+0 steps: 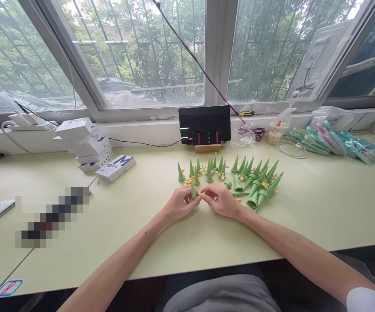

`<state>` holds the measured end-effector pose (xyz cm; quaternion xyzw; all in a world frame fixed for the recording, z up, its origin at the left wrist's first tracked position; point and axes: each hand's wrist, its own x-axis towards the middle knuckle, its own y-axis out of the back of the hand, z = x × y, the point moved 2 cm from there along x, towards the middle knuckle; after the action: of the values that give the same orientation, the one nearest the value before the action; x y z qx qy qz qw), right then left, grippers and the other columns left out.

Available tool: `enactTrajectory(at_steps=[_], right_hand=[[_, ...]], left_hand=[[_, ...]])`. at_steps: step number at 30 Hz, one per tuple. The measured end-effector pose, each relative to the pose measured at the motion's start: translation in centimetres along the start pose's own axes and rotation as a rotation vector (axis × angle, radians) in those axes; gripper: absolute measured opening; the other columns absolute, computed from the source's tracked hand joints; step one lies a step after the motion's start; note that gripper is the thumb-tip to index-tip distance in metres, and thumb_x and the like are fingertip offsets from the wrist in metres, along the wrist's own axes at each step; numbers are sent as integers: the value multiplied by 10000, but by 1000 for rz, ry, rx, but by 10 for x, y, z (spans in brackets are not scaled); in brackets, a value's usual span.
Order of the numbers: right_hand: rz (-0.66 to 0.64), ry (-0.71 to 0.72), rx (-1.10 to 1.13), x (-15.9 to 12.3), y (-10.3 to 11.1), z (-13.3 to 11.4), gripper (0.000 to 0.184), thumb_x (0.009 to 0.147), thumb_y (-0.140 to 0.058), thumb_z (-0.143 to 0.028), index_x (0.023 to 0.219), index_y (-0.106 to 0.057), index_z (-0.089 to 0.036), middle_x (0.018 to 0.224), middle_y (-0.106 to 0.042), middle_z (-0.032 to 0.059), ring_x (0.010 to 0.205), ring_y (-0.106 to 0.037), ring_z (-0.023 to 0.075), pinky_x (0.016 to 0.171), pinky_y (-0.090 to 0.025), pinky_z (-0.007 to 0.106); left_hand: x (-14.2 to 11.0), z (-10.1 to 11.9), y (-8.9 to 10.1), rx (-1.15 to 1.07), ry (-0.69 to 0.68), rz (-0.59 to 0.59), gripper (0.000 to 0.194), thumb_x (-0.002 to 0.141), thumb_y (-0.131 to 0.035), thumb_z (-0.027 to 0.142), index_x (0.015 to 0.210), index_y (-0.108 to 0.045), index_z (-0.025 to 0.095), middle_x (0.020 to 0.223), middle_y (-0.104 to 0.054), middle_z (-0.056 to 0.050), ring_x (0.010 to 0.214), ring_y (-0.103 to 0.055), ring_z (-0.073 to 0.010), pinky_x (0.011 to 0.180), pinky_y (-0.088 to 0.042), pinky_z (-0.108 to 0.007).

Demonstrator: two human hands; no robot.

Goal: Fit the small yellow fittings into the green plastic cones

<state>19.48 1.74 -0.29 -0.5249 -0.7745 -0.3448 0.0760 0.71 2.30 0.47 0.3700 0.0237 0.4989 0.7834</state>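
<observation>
My left hand (181, 203) is closed round a green plastic cone (193, 191), which points upward. Against the cone's side, my right hand (222, 200) pinches a small yellow plastic piece (202, 194) between thumb and finger. Beyond my hands stand several upright green cones (209, 170) with caps at their base and small yellow pieces around them. More green cones (255, 188) lie tilted in a heap to the right, mixed with yellow pieces (265, 184). A green ring cap (228, 184) lies just past my right hand.
White boxes (85, 141) are stacked at the back left, with one box (116, 168) lying in front. A phone (206, 138) leans on a black tablet (204, 117) by the window. Bagged green and pink items (333, 138), a cup (276, 130) and a white cable (291, 148) are at the back right.
</observation>
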Motion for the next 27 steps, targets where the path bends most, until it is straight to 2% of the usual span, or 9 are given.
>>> enactTrajectory(at_steps=[3, 8, 17, 19, 22, 27], right_hand=[[-10, -7, 46, -1, 1, -1, 143, 971, -546, -300, 980, -618, -177, 742, -609, 14, 631, -541, 135, 606, -471, 257], [-28, -22, 75, -1, 1, 0, 139, 981, -530, -290, 921, -595, -183, 748, -615, 16, 626, -563, 135, 612, -481, 260], [-25, -53, -33, 0, -1, 6, 340, 1010, -472, -304, 702, -546, -180, 595, -552, -11, 563, -501, 120, 575, -415, 249], [-10, -38, -31, 0, -1, 3, 317, 1004, -481, -305, 729, -575, -176, 626, -570, -1, 585, -513, 125, 579, -421, 250], [1, -14, 1, 0, -1, 0, 201, 986, -516, -295, 878, -633, -173, 714, -609, 15, 625, -531, 131, 597, -446, 252], [-19, 3, 47, -1, 0, 0, 125, 968, -543, -273, 989, -621, -177, 757, -623, 22, 647, -556, 140, 624, -484, 263]], left_hand=[[0, 0, 1, -15, 4, 10, 239, 923, -602, 358, 813, -660, 154, 793, -635, -46, 692, -546, -127, 569, -450, -229], [0, 0, 1, -35, 9, 12, 234, 921, -604, 359, 815, -656, 158, 820, -648, -50, 709, -561, -130, 569, -458, -226], [-1, 3, 0, -5, 0, -3, 237, 933, -584, 347, 807, -655, 159, 751, -608, -25, 669, -527, -116, 565, -439, -224], [-1, 2, 0, -6, -2, -3, 238, 934, -584, 347, 808, -659, 159, 753, -612, -27, 670, -528, -117, 564, -438, -225], [-1, 0, 0, -16, -4, 1, 239, 934, -587, 354, 823, -667, 158, 783, -631, -39, 686, -541, -123, 562, -442, -226], [0, -1, 1, -24, 0, 19, 241, 925, -605, 370, 833, -670, 157, 817, -649, -56, 715, -564, -134, 569, -454, -229]])
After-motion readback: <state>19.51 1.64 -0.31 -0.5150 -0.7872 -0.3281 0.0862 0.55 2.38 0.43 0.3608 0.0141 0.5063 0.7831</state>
